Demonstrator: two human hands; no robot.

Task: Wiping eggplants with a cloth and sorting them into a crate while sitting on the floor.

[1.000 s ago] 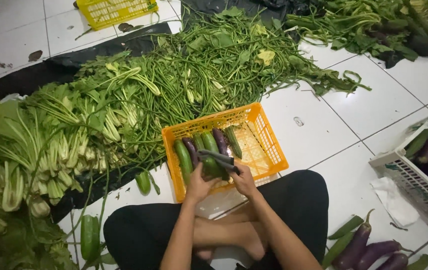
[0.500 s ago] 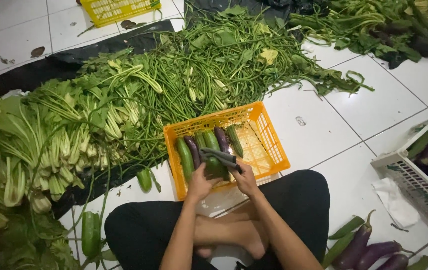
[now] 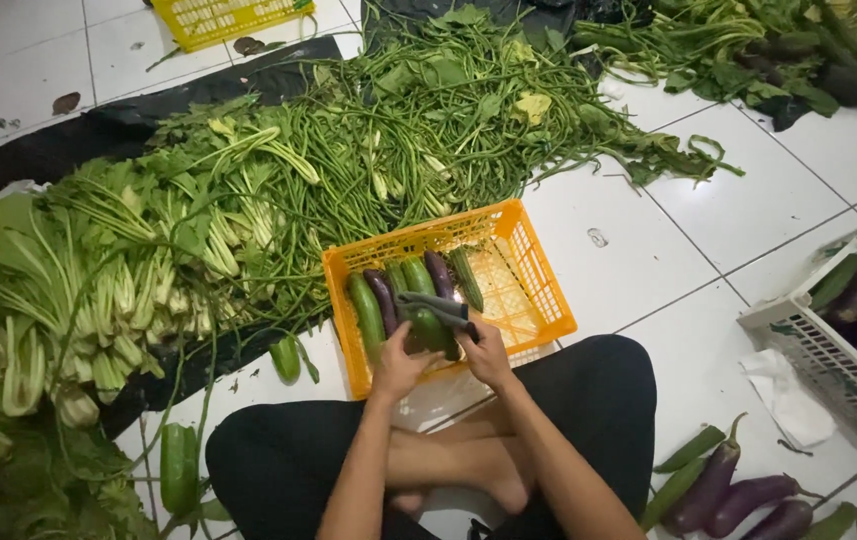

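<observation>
On white tiles, both hands (image 3: 446, 360) hold a cucumber (image 3: 431, 325) over the orange basket (image 3: 539, 290).

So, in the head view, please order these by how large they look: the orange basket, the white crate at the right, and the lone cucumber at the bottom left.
1. Orange basket.
2. White crate, though the picture edge cuts it off, so first place is unsure.
3. Lone cucumber, clearly smallest.
</observation>
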